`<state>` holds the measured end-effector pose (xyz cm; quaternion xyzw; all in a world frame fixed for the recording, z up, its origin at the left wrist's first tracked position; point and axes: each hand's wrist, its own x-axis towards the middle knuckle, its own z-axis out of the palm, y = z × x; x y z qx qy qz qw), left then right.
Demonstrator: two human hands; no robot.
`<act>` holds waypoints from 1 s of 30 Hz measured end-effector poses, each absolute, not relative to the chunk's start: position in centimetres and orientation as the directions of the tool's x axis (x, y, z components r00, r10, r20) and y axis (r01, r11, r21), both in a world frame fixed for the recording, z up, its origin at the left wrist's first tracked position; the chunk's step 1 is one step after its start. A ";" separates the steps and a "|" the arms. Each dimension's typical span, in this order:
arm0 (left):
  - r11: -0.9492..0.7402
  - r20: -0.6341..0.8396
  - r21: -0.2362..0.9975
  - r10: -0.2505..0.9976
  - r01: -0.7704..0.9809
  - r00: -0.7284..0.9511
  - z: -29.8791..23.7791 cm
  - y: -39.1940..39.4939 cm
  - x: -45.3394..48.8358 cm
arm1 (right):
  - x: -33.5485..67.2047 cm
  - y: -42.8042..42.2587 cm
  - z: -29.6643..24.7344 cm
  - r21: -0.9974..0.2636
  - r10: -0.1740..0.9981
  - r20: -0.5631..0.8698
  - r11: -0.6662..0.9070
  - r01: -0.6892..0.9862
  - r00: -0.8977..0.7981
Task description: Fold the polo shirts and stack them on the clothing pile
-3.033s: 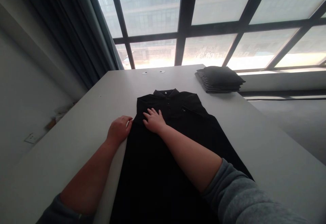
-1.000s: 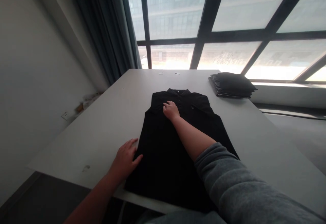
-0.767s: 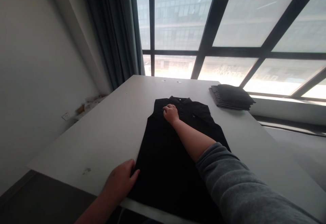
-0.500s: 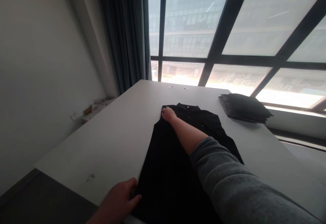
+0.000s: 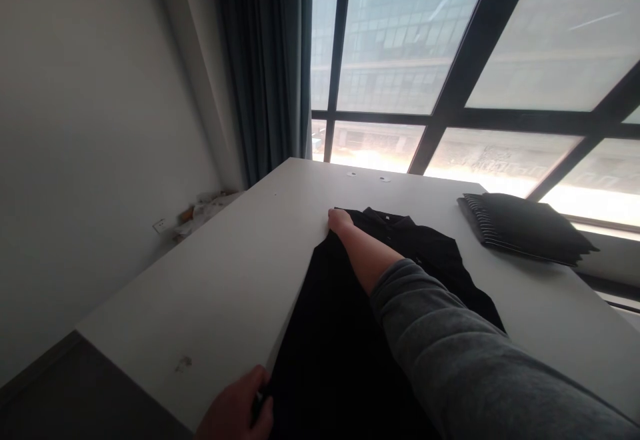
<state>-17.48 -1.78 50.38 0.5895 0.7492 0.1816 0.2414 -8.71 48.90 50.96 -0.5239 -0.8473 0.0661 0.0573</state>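
A black short-sleeved polo shirt (image 5: 325, 353) lies flat on the white table (image 5: 200, 280), its collar (image 5: 387, 218) at the far end. My right hand (image 5: 340, 221) rests at the shirt's shoulder edge near the collar, fingers curled on the cloth. A grey sleeve covers that forearm and hides the shirt's middle. At the bottom of the view, my left hand (image 5: 235, 405) curls around the shirt's near edge, partly cut off by the frame. The lower part of the shirt runs out of view.
A stack of dark folded clothes (image 5: 525, 230), with a striped one beneath, lies at the table's far right. Two small white discs (image 5: 367, 177) sit near the far edge. A large window and a dark curtain (image 5: 265, 60) stand behind the table.
My right hand has moved from the shirt's chest to its shoulder edge. My left hand has slid toward me along the shirt's side and closed on it. The view has tilted upward.
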 end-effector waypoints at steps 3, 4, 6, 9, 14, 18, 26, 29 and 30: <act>0.177 -0.013 0.628 0.976 0.758 -0.217 50.9 -1.8 -17.4 | -7.9 49.6 52.3 -0.175 0.895 0.070 0.446 0.878 -0.441; 0.157 0.032 0.639 0.973 0.753 -0.229 51.1 -1.8 -17.2 | -7.5 49.7 52.9 -0.178 0.893 0.086 0.450 0.875 -0.442; 0.109 0.123 0.653 0.961 0.750 -0.247 51.8 -1.7 -16.7 | -6.5 49.9 54.0 -0.191 0.892 0.118 0.452 0.871 -0.437; -0.011 0.269 0.659 0.937 0.752 -0.221 52.8 -1.6 -15.6 | -4.3 50.1 55.3 -0.223 0.900 0.158 0.434 0.873 -0.406; -0.274 0.436 0.567 0.900 0.777 -0.001 54.3 -1.3 -13.2 | 0.8 50.1 56.2 -0.301 0.934 0.164 0.354 0.885 -0.318; -0.456 0.400 0.495 0.875 0.740 0.272 54.2 -0.7 -10.8 | 5.3 49.6 55.6 -0.339 0.965 0.130 0.259 0.904 -0.228; -0.414 0.046 0.524 0.887 0.745 0.460 52.5 0.7 -8.4 | 8.1 48.0 51.7 -0.266 0.969 0.091 0.246 0.932 -0.230; -0.438 0.137 0.489 0.893 0.755 0.429 52.2 1.6 -8.9 | 7.0 47.9 50.8 -0.240 0.961 0.123 0.270 0.932 -0.246; -0.455 0.171 0.447 0.889 0.770 0.426 52.0 2.0 -9.1 | 6.5 47.9 50.7 -0.236 0.957 0.125 0.286 0.929 -0.262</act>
